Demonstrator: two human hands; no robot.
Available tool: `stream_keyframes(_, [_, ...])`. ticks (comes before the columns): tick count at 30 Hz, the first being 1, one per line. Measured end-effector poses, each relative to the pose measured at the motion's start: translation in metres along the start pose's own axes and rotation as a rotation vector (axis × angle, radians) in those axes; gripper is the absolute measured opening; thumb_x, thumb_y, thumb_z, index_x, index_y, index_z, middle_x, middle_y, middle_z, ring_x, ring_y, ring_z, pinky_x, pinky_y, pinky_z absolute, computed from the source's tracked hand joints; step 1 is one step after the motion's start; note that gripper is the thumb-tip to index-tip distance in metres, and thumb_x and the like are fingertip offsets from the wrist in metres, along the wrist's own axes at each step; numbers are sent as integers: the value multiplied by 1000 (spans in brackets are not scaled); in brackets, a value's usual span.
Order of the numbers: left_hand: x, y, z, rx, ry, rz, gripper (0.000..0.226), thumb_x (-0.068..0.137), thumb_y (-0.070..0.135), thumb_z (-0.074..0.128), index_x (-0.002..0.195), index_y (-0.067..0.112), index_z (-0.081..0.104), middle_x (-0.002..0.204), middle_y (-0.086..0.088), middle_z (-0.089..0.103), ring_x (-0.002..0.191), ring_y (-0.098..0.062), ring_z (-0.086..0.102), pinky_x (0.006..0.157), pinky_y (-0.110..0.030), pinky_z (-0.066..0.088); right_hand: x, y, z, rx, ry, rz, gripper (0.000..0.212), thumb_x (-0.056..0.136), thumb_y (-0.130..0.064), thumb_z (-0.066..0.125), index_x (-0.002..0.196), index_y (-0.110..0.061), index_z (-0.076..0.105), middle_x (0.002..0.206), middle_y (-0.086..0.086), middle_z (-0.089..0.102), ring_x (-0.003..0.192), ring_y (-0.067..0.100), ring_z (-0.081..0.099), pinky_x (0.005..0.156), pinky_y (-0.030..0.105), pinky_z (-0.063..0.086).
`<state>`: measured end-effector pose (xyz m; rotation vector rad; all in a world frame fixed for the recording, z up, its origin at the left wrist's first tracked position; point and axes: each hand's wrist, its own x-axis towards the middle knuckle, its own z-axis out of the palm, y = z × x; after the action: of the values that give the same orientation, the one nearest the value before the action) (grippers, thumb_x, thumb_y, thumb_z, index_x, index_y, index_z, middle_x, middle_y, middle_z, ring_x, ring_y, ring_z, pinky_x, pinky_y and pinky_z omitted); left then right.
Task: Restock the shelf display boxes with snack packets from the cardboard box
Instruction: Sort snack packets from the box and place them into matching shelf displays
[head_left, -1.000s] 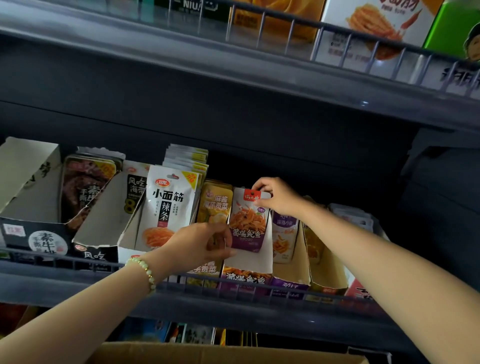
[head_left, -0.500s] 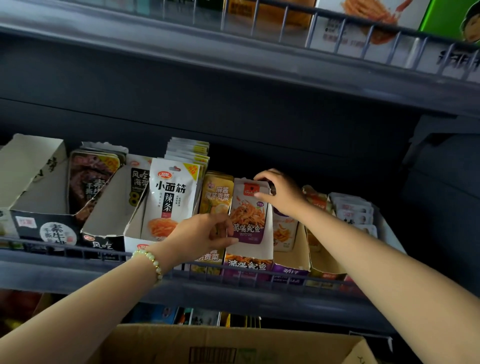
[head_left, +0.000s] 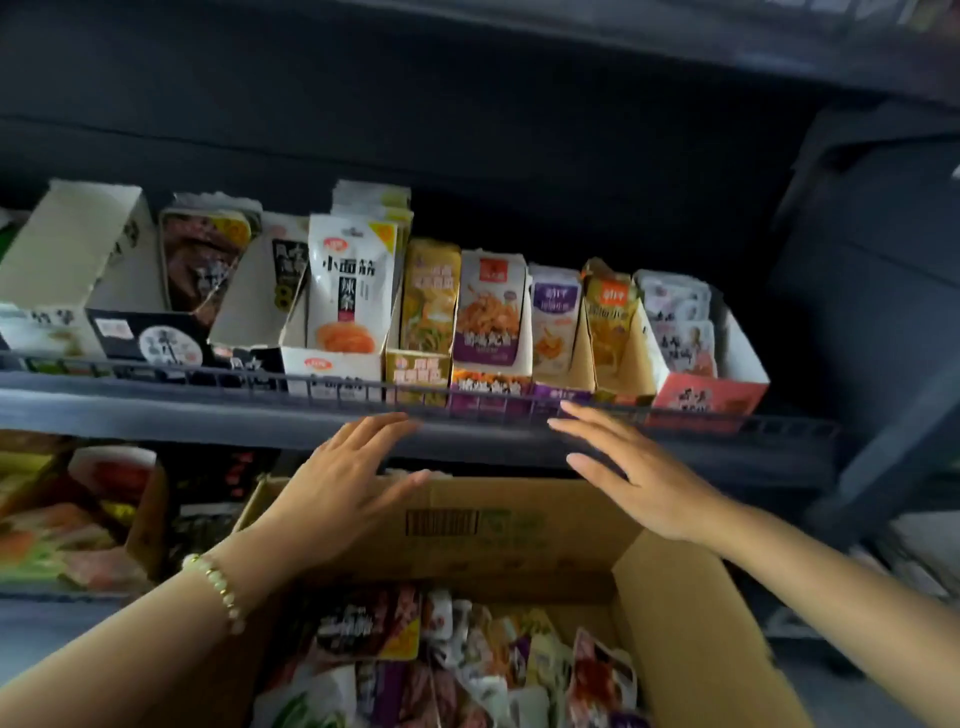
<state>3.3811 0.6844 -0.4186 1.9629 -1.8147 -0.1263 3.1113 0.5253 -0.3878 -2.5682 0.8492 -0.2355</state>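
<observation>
Both hands empty: left hand (head_left: 343, 478) and right hand (head_left: 639, 478) hover over the cardboard box (head_left: 675, 613) of snack packets (head_left: 467, 654), fingers spread, below the display boxes (head_left: 488, 387).

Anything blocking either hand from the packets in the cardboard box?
Nothing visible. The box is open on top with its flaps folded out, and the packets lie exposed inside. The left hand and right hand are empty, fingers straight, over the far flap, with open space down to the packets.
</observation>
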Motion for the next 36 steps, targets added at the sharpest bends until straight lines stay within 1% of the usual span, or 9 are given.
stream_keyframes(6, [-62,-24,56,53,-236,-114,82,82,79,21,144,27,36,148,7,37,135,-13,35,109,-29,32,-47,6,93,108,-201,131,49,100,-48,31,147,-37,30,156,-21,13,144,0,10,110,19,13])
stream_keyframes(9, [-68,-34,83,145,-426,-173,63,93,60,38,144,25,34,146,2,39,132,-17,37,107,-32,36,-53,12,135,85,-345,180,52,100,-48,32,149,-30,28,160,-12,10,146,9,14,110,22,18])
stream_keyframes(13, [-65,-38,110,188,-582,-171,65,95,58,36,149,22,26,151,-2,33,134,-23,35,109,-37,34,-47,26,176,129,-508,333,63,99,-53,33,151,-20,24,160,1,14,146,19,20,116,32,21])
stream_keyframes(17, [-67,-39,138,235,-716,-192,70,96,60,28,153,20,16,161,-2,14,145,-24,18,116,-40,24,-33,37,201,295,-475,504,69,95,-57,39,149,-15,30,154,6,30,139,23,34,109,29,29])
stream_keyframes(23, [-80,-51,166,287,-645,-195,70,96,63,21,154,23,14,161,1,10,148,-20,7,118,-39,14,8,21,237,543,-341,620,54,100,-40,44,142,-5,39,144,11,44,131,25,44,99,27,35])
stream_keyframes(27, [-79,-50,167,255,-583,-194,120,57,84,-21,153,23,19,160,0,17,146,-21,14,117,-39,18,33,10,267,848,-266,807,64,92,-37,62,139,-2,36,132,14,52,116,28,54,90,36,45])
stream_keyframes(30, [-79,-48,172,256,-565,-226,141,38,83,-41,151,24,21,158,2,18,145,-20,14,117,-39,19,39,-6,283,1045,-216,899,44,91,-27,65,125,-3,51,106,11,60,88,22,61,73,33,50])
stream_keyframes(32, [-76,-47,172,239,-578,-259,141,37,86,-36,151,26,22,158,3,18,145,-20,13,117,-40,18,38,-12,290,1153,-189,907,38,94,-22,59,122,4,57,115,13,62,91,25,63,81,36,51])
stream_keyframes(36, [-72,-44,167,205,-598,-273,134,43,89,-26,150,26,24,157,1,21,144,-22,17,117,-41,19,30,-9,289,1155,-125,813,32,93,-5,58,122,9,57,119,22,61,75,16,59,62,16,51])
